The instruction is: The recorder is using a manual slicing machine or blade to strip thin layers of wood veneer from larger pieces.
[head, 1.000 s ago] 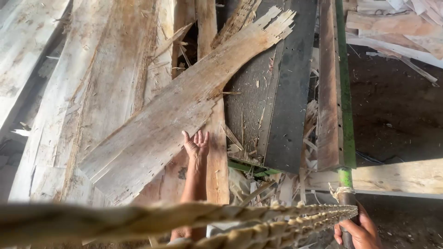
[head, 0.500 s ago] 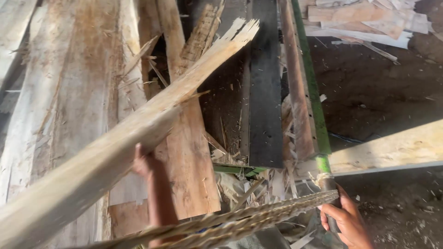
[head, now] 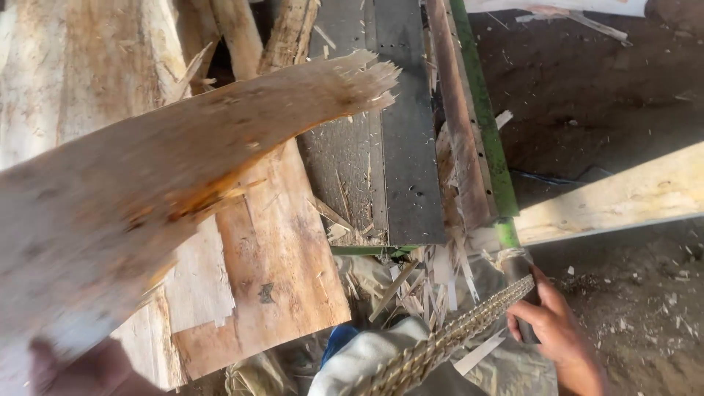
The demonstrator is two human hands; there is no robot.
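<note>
The left hand [head: 81, 367] sits under the near end of a wide, thin wooden slab [head: 169, 191], blurred at the lower left corner, so it cannot be told whether its fingers are spread or curled. The slab rises over the flat plank [head: 279, 279] lying below it and points toward the dark metal machine bed [head: 407, 147]. Its far end is torn into sharp splinters, its surface is rough and pale with orange streaks. It looks light but stiff and brittle, so a hold on the smooth near edges seems safer. To the right of the slab, the right hand [head: 554, 334] is closed around a dark handle [head: 524, 293] beside a braided fibre rope [head: 447, 341].
</note>
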